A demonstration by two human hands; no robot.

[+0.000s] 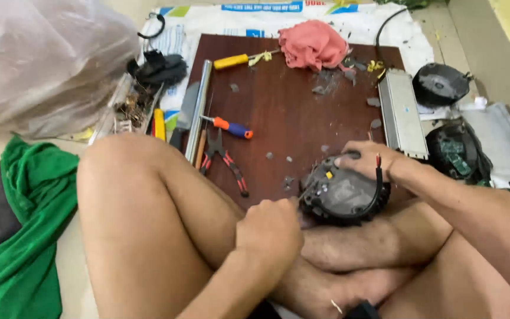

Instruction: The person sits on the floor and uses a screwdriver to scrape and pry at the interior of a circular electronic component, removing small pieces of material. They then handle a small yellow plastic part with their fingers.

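pliers [224, 158] red-handled, lying on brown board [278, 112] beside orange-blue screwdriver [231, 127] | left hand [270, 227] fist closed on thin tool, tip at round black lamp housing [340, 198] | housing on board's near edge by legs | right hand [368, 159] fingers clamped on housing's top rim

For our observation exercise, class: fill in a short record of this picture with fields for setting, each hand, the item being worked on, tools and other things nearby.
Setting: person seated cross-legged at a dark wooden board
Left hand: fist closed on a thin tool, tip at the round black unit
Right hand: gripping the unit's far rim
Unit: opened, grey inside, resting on the legs
Tools: red-handled pliers, orange-blue screwdriver, yellow screwdriver
Nearby: pink rag, silver box, green cloth
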